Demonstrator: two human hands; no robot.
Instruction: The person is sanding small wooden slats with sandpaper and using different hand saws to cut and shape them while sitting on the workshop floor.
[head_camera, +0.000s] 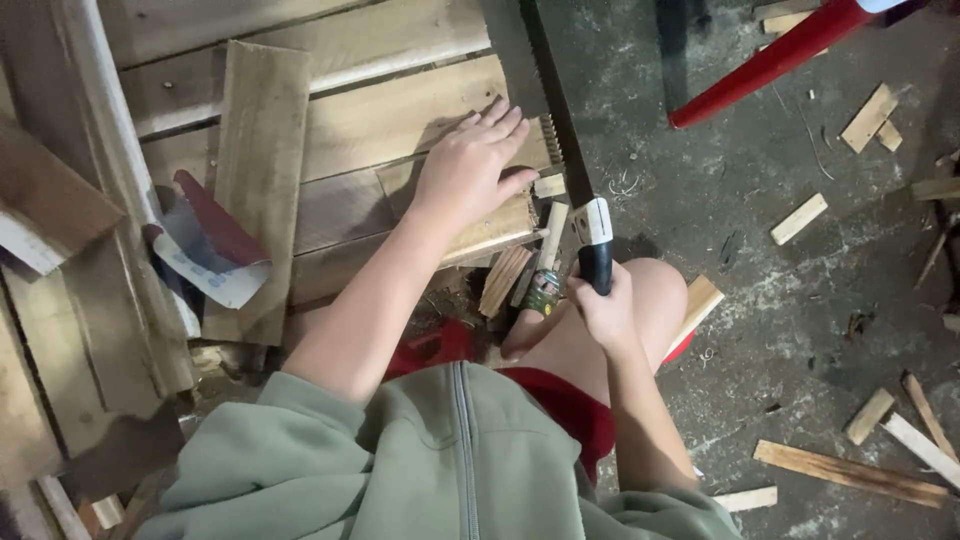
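My left hand (468, 165) presses flat, fingers spread, on a wooden board (480, 228) lying across a wooden pallet (380, 120). My right hand (600, 305) grips the black and white handle of a hand saw (560, 130). Its dark toothed blade runs away from me along the board's right end, just right of my left hand. My bare knee (650, 290) sits under the right hand.
Short offcuts of wood (530, 260) lie below the board's cut end. Sheets of sandpaper (210, 245) rest on the pallet at left. Wood scraps (850, 470) litter the concrete floor at right. A red chair leg (770, 60) slants across the top right.
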